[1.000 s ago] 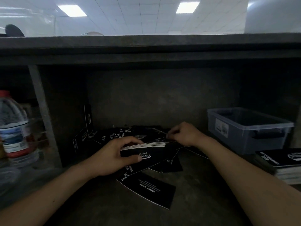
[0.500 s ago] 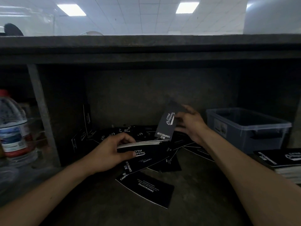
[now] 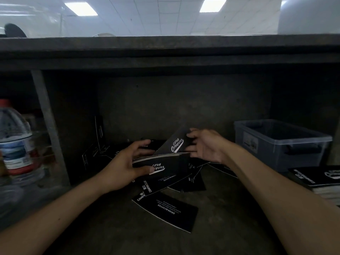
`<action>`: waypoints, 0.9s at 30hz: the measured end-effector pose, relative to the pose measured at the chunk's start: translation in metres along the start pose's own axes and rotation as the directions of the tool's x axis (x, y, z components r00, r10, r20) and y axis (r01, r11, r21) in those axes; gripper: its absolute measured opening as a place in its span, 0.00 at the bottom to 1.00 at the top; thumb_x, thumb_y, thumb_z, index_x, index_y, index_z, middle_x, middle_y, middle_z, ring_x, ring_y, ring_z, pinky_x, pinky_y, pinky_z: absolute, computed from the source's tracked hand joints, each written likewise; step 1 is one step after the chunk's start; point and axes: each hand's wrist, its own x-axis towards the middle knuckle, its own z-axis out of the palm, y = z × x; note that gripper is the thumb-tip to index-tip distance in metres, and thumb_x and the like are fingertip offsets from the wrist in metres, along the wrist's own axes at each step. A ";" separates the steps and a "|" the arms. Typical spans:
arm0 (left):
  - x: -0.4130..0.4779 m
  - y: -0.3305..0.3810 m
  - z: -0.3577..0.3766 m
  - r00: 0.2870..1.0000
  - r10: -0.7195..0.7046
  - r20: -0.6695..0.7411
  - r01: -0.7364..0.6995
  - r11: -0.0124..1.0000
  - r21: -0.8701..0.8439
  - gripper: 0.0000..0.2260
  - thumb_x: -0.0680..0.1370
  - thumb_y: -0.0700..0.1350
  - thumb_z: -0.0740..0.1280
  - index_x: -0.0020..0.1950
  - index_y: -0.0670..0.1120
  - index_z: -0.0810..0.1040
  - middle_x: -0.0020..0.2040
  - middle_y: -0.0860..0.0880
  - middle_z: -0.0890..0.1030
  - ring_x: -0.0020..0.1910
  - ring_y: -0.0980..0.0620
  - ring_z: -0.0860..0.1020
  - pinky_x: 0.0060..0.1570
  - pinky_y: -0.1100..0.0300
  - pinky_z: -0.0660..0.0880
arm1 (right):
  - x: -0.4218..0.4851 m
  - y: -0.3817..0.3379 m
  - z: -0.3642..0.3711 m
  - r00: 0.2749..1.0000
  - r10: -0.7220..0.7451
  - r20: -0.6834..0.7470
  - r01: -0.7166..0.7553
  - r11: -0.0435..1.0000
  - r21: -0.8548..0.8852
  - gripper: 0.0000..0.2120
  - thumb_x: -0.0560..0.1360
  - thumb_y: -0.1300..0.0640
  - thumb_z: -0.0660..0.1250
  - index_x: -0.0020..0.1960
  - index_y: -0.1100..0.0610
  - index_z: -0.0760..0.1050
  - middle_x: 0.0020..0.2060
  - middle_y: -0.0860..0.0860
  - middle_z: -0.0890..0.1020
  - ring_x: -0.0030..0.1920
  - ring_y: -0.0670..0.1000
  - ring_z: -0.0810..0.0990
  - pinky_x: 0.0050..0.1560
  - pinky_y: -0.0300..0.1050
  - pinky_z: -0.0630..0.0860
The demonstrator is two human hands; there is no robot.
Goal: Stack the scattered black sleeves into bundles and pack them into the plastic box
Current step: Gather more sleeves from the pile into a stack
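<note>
In the head view, the left hand [image 3: 121,168] is gripping a flat bundle of black card sleeves [image 3: 165,163] over the middle of the dark shelf [image 3: 230,227], while the right hand [image 3: 207,146], nearer the translucent plastic box [image 3: 266,150] at the right edge, is pinching one tilted black sleeve [image 3: 174,144] down onto the bundle's top.

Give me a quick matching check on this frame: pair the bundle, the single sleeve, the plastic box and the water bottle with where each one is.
Things:
1. bundle
2. single sleeve
3. plastic box
4. water bottle

Places:
A. far left, red cap on top
B. pinched in the right hand, tilted above the bundle
C. at the right, open-topped
D. gripped in the left hand

Pairs: 1-D, 2-B, 3-C, 4-A
</note>
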 end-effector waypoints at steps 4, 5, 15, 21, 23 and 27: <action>-0.002 0.002 0.000 1.000 0.017 0.025 -0.016 0.999 -0.034 0.27 0.74 0.36 0.74 0.69 0.54 0.72 0.54 0.54 0.85 0.55 0.60 0.82 0.50 0.71 0.77 | -0.005 -0.003 -0.008 0.983 -0.060 -0.172 -0.028 0.882 -0.471 0.09 0.74 0.61 0.56 0.48 0.59 0.75 0.43 0.57 0.85 0.44 0.57 0.84 0.59 0.54 0.74; -0.003 0.002 0.000 0.999 0.030 0.033 -0.029 0.999 -0.030 0.23 0.74 0.36 0.74 0.66 0.53 0.76 0.54 0.55 0.86 0.55 0.58 0.83 0.50 0.70 0.77 | -0.008 -0.005 -0.009 0.972 -0.108 -0.210 -0.026 0.834 -0.551 0.10 0.75 0.61 0.56 0.45 0.58 0.76 0.38 0.54 0.85 0.42 0.55 0.85 0.60 0.53 0.73; -0.003 0.001 0.000 0.995 0.073 0.066 -0.077 0.995 0.068 0.18 0.73 0.41 0.76 0.61 0.53 0.81 0.56 0.59 0.83 0.55 0.60 0.82 0.56 0.68 0.77 | -0.005 0.011 -0.031 0.969 -0.049 -0.241 -0.243 -0.047 -0.969 0.40 0.67 0.30 0.66 0.72 0.53 0.71 0.69 0.54 0.75 0.65 0.56 0.75 0.63 0.45 0.73; -0.001 -0.001 -0.002 0.998 0.043 0.042 -0.046 0.995 0.093 0.12 0.71 0.44 0.78 0.54 0.48 0.83 0.50 0.54 0.86 0.48 0.57 0.84 0.51 0.63 0.80 | -0.016 0.002 -0.007 0.923 -0.370 -0.107 -0.189 -0.193 -0.963 0.21 0.76 0.43 0.64 0.59 0.58 0.78 0.57 0.58 0.81 0.56 0.58 0.80 0.49 0.44 0.73; 0.000 -0.003 -0.002 1.000 0.022 0.013 -0.023 0.994 0.106 0.12 0.70 0.44 0.79 0.51 0.49 0.83 0.48 0.55 0.86 0.45 0.57 0.85 0.49 0.62 0.81 | -0.021 -0.006 -0.005 0.755 -0.652 -0.070 -0.232 -0.165 -0.959 0.14 0.78 0.49 0.63 0.56 0.57 0.79 0.52 0.59 0.82 0.51 0.60 0.81 0.47 0.47 0.75; 0.001 -0.006 -0.001 1.000 0.013 -0.018 -0.011 0.992 0.122 0.14 0.68 0.44 0.80 0.51 0.49 0.82 0.47 0.53 0.86 0.45 0.55 0.85 0.49 0.59 0.81 | -0.017 -0.021 -0.009 0.430 -0.889 -0.160 0.359 0.331 -0.873 0.10 0.75 0.62 0.66 0.53 0.51 0.78 0.44 0.51 0.84 0.44 0.50 0.82 0.44 0.45 0.78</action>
